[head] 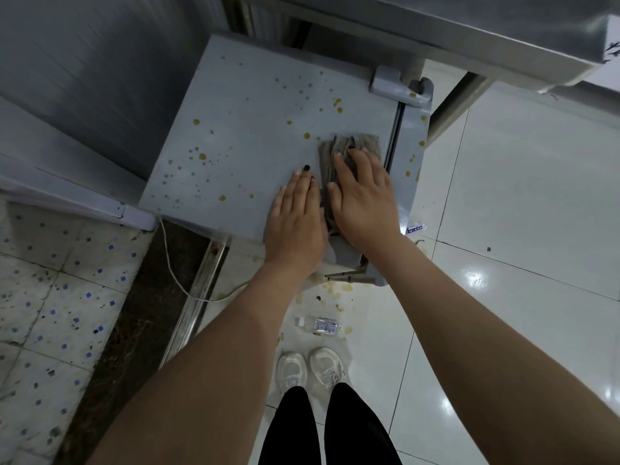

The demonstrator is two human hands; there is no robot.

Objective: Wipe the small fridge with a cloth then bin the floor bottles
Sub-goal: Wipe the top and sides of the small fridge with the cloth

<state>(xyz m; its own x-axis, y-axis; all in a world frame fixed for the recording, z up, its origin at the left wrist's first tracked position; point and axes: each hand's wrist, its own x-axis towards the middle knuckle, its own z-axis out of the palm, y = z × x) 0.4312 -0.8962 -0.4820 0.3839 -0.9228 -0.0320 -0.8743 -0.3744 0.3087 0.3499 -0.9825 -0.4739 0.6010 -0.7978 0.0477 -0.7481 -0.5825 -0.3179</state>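
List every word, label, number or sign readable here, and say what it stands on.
Nothing here reads clearly.
Nearer floor bottle: blue and white label, print too small to read.
Farther floor bottle, right of the small fridge: blue label, too blurred.
Dark mark at the top right edge: cut off, unreadable.
Small fridge: no lettering visible, only brown spots.

The light in here is dim, cool and even, and it turns everything greyish-blue. On the right, the glossy white floor tiles (536,203) throw back several hard white glints, so the light falls from overhead. Shadows are faint and soft-edged. The top of the small fridge (251,129) is sharp in the middle, its spots crisp. Toward the edges, straight seams bow and detail softens.
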